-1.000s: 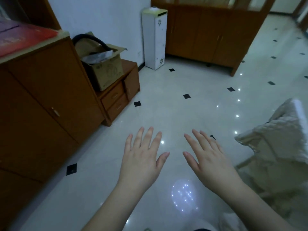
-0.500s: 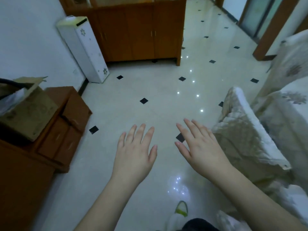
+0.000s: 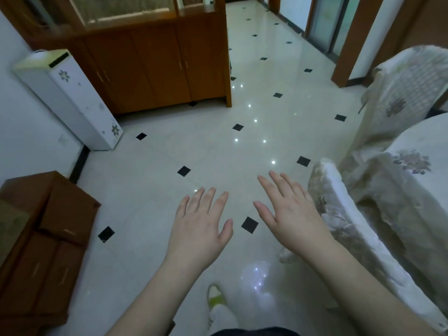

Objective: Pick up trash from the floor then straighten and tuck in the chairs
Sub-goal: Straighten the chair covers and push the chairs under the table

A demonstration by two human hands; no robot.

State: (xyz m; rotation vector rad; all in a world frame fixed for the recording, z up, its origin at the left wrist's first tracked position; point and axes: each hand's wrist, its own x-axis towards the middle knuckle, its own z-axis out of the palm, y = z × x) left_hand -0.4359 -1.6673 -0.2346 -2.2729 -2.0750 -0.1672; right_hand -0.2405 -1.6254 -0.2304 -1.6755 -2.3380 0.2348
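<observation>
My left hand [image 3: 201,224] hovers palm down over the glossy tiled floor [image 3: 198,151], fingers spread and holding nothing. Beside it my right hand [image 3: 291,212] is also spread and holds nothing. Its outer edge is close to the top of a chair [image 3: 344,221] draped in a pale floral cover at the right. A second covered chair [image 3: 402,93] stands farther back on the right. Between them is a table [image 3: 421,151] under a floral cloth. No trash shows on the visible floor.
A low brown drawer unit [image 3: 55,229] stands at the left. A white tower appliance [image 3: 72,100] leans by the wall, next to a wooden cabinet [image 3: 155,61]. A doorway with wooden frames [image 3: 349,40] is at the back right. My foot [image 3: 215,297] is below.
The view has swung to the right: the drawer unit slid left and the covered chairs and table came into view. Both hands stay spread in front of me.
</observation>
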